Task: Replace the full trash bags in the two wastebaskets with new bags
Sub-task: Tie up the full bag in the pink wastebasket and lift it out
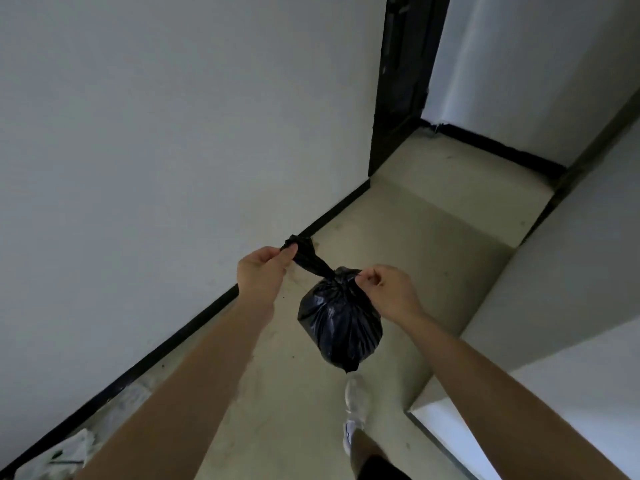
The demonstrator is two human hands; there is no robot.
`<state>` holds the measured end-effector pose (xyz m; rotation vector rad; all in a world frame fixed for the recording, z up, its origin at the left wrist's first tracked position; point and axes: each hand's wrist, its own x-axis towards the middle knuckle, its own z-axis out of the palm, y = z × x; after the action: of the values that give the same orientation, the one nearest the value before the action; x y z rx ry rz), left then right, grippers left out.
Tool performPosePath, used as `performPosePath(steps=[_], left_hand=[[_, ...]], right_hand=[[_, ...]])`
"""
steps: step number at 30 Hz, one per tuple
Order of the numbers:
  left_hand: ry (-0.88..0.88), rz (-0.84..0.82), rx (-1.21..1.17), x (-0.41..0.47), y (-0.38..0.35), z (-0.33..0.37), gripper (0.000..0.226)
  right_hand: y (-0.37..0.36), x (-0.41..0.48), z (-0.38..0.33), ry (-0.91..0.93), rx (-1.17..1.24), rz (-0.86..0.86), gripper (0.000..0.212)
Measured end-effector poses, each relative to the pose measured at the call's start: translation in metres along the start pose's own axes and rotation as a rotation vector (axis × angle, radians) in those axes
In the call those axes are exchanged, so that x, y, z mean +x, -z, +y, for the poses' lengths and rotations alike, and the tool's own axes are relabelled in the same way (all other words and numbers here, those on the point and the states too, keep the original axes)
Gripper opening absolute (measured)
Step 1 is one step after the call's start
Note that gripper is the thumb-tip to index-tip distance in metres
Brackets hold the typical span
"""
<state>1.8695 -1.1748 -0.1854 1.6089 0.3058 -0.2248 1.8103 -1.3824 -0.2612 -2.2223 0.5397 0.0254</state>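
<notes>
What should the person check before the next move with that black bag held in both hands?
1. Left hand pinches the twisted tail of the black bag: ok.
2. Right hand pinches the bag's neck: ok.
3. Bag hangs in the air, off the floor: ok.
4. Knot at the neck finished and tight: cannot tell.
5. Bag free of tears or leaks: none shows on the near side; far side cannot tell.

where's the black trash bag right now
In the head view, the black trash bag hangs mid-frame above the floor, its neck pinched between the left hand and right hand.
</notes>
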Motion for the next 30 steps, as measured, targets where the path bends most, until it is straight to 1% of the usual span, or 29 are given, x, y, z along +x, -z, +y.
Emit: performPosePath(steps=[4, 8, 13, 18, 21, 24, 26, 28, 30], left_hand=[[0.036, 0.028, 0.063, 0.098, -0.049, 0.015, 0.025], [0.017, 0.052, 0.109, 0.186, -0.083, 0.049, 0.023], [0.038, 0.085, 0.068, 0.277, -0.104, 0.081, 0.022], [0.065, 0.109, 0.077, 0.397, -0.125, 0.087, 0.014], [0.095, 0.078, 0.098, 0.478, -0.148, 0.079, 0.012], [0.15, 0.029, 0.137, 0.553, -0.179, 0.076, 0.023], [0.153, -0.004, 0.172, 0.595, -0.201, 0.079, 0.027], [0.144, -0.048, 0.241, 0.632, -0.225, 0.081, 0.025], [0.148, -0.092, 0.308, 0.663, -0.249, 0.078, 0.02]], right_hand=[[-0.01, 0.114, 0.001, -0.066, 0.041, -0.047, 0.018], [-0.001, 0.209, -0.024, -0.096, 0.058, -0.088, 0.014], [0.001, 0.313, -0.065, -0.104, 0.104, -0.121, 0.016], [-0.017, 0.426, -0.082, -0.142, 0.167, -0.117, 0.02], [-0.036, 0.493, -0.076, -0.202, 0.182, -0.112, 0.021], [-0.047, 0.556, -0.068, -0.277, 0.155, -0.113, 0.021], [-0.047, 0.596, -0.064, -0.293, 0.118, -0.112, 0.022], [-0.046, 0.634, -0.056, -0.311, 0.109, -0.096, 0.025], [-0.047, 0.664, -0.042, -0.342, 0.119, -0.065, 0.022]])
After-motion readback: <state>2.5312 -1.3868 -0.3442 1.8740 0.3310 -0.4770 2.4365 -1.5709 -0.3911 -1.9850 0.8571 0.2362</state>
